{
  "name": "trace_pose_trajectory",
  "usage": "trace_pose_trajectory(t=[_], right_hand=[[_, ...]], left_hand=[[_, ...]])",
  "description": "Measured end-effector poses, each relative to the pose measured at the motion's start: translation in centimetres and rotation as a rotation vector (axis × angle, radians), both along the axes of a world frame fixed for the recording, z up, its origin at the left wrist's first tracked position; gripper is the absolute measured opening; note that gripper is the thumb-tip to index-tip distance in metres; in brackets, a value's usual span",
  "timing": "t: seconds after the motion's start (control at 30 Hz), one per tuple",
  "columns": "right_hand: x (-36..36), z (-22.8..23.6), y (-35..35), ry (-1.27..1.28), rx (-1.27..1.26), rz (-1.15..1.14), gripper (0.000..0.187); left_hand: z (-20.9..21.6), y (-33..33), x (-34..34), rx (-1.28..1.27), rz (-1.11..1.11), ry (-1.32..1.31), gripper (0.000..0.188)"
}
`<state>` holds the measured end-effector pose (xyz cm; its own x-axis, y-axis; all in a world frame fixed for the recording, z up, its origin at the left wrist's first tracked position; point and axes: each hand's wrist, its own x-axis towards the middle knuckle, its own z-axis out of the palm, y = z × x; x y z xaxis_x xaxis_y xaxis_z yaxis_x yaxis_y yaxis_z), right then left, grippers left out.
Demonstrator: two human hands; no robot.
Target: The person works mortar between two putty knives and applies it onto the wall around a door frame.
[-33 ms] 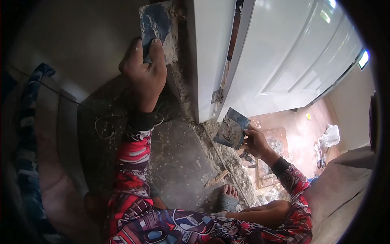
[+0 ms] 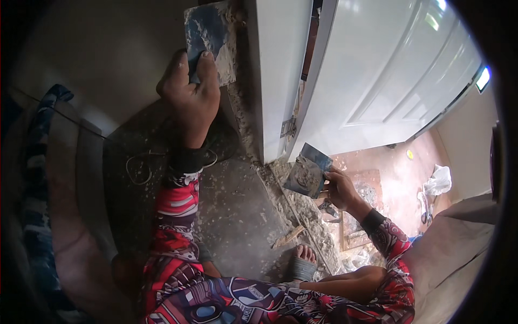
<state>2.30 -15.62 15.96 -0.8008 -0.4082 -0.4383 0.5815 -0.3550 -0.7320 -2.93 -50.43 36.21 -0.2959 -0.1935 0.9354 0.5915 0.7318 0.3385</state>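
We've got our left hand point(image 2: 191, 102) up on the far left, pinching a flat blue plate point(image 2: 209, 26) between thumb and fingers by its near edge. Its right side overlaps the crumbly strip point(image 2: 240, 116) beside the white frame point(image 2: 278, 81); can't tell if they touch. Our right hand point(image 2: 340, 189), nearer and to the right, grips a second plate point(image 2: 318, 155) by its right edge, grey paste point(image 2: 307, 175) heaped on top. Both look thin, light, stiffish, maybe a bit springy; we'd guess smeared spots get slick, so hold a clean edge. Paste looks gritty and soft, door point(image 2: 377, 75) smooth and panelled, floor point(image 2: 232, 194) speckled.
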Motion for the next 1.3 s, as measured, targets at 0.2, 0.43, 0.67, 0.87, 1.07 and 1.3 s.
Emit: trace_pose_trajectory(t=[0.2, 0.43, 0.67, 0.87, 1.07, 1.3], right_hand=[[0.1, -0.6, 1.0, 0.002, 0.014, -0.002, 0.030], [0.1, -0.5, 0.6, 0.029, 0.010, 0.011, 0.031], [0.0, 0.3, 0.2, 0.031, 0.006, 0.029, 0.031], [0.2, -0.7, 1.2, 0.013, 0.014, -0.003, 0.028], [0.2, -0.2, 0.6, 0.028, 0.018, 0.021, 0.026], [0.0, -0.6, 0.8, 0.005, 0.033, 0.015, 0.029]], left_hand=[[-0.3, 0.8, 0.9, -0.160, 0.113, 0.036, 0.011], [-0.4, 2.9, 0.8, -0.273, 0.169, 0.018, 0.006], [1.0, 3.1, 0.5, -0.296, 0.060, -0.013, 0.010], [2.7, 0.8, 1.6, -0.182, -0.096, -0.203, 0.022], [6.8, -2.1, 0.7, -0.085, -0.075, -0.189, 0.024], [7.5, -3.3, -1.0, -0.478, 0.083, -0.214, 0.040]])
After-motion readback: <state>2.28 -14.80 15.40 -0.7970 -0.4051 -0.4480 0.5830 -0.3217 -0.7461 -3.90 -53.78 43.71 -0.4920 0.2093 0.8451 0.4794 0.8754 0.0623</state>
